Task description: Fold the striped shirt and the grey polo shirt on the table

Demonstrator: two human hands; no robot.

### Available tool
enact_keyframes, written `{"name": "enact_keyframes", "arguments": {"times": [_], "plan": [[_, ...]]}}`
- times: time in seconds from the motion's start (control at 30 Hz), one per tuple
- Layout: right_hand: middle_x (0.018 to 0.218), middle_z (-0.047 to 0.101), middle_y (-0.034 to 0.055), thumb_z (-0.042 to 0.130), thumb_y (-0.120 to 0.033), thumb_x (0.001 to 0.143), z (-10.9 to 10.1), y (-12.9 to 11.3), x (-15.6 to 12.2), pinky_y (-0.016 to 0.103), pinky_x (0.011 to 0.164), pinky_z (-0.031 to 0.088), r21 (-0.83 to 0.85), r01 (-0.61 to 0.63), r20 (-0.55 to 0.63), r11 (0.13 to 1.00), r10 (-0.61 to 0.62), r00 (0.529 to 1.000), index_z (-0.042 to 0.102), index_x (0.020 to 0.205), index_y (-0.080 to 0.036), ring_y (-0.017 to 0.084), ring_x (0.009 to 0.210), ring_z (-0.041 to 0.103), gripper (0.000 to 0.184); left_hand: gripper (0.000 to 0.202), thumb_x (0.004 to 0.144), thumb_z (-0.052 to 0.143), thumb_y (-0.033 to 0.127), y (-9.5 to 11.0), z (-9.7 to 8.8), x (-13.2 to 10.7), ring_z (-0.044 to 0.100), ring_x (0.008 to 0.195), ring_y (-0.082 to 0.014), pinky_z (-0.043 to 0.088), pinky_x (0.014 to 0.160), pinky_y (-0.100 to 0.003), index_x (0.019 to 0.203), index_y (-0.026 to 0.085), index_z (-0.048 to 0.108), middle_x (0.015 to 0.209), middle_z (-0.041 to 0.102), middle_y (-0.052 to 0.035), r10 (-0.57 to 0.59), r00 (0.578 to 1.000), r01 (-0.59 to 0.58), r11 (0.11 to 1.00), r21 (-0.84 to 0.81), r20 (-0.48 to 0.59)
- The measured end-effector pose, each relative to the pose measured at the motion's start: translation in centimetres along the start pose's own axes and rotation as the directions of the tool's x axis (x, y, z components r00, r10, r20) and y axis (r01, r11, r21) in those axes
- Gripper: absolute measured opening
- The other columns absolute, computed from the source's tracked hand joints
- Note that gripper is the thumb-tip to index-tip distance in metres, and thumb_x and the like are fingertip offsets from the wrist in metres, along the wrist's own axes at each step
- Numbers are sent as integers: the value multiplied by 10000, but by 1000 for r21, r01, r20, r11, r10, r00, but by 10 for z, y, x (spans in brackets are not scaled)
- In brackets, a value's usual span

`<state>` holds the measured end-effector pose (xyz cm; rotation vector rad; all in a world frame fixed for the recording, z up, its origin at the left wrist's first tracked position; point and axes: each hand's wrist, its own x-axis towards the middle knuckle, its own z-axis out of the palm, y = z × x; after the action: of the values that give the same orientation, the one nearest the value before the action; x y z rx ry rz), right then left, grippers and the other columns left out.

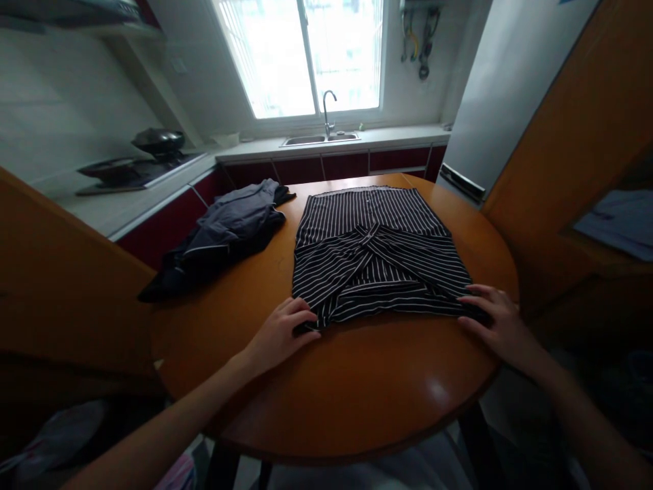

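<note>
A black-and-white striped shirt [377, 258] lies folded on the round wooden table [388, 395], its sleeves crossed over the body and gathered near the middle. At its near left corner, my left hand [283, 330] has its fingers and thumb curved around the dark cloth. My right hand [497, 323] is at the near right corner, fingers over the fabric and thumb below, with cloth between them. The near edge of the shirt stretches between both hands.
Grey and dark clothing [229, 224] lies in a pile on the table's left side. Beyond are a counter with a sink [321, 140] and faucet [327, 112], and a stove with a wok [158, 141] at left. A silver fridge [515, 82] stands at right.
</note>
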<state>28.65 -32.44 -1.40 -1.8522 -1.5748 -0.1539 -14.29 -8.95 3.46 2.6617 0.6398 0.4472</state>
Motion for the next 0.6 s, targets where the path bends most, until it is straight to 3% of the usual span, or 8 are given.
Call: {"name": "enact_keyframes", "arguments": {"times": [0.17,0.4,0.5,0.6], "plan": [[1262,654,84,575,-473,932,5,7,-1,597,1016,444,48,-31,27,998,29,999,702,802,-273,352,1197,562,270,296,1007,521,392,-3,12,7,578,860,-187,474,805,-311,833,211,679,868,640,-35,-27,999,24,996,-82,-34],[1213,679,83,521,-485,951,7,14,5,553,1014,449,88,-128,24,988,127,992,693,716,-261,323,1155,586,368,462,1003,467,427,0,3,7,541,704,-143,431,669,-254,626,173,551,754,565,-19,-150,989,145,964,-222,-4],[1193,682,90,534,-475,928,9,15,4,535,1002,453,38,-128,21,991,128,992,681,697,-248,315,1141,589,355,393,959,526,431,2,-2,8,565,736,-157,442,687,-260,677,172,614,775,594,-29,-143,989,149,968,-203,44],[1178,678,102,553,-455,902,11,9,5,537,984,462,-51,-112,-14,992,111,994,697,737,-238,321,1130,588,308,278,925,604,444,8,-8,13,604,830,-184,467,756,-282,888,188,707,885,663,-44,-111,989,125,981,-150,101]]}}
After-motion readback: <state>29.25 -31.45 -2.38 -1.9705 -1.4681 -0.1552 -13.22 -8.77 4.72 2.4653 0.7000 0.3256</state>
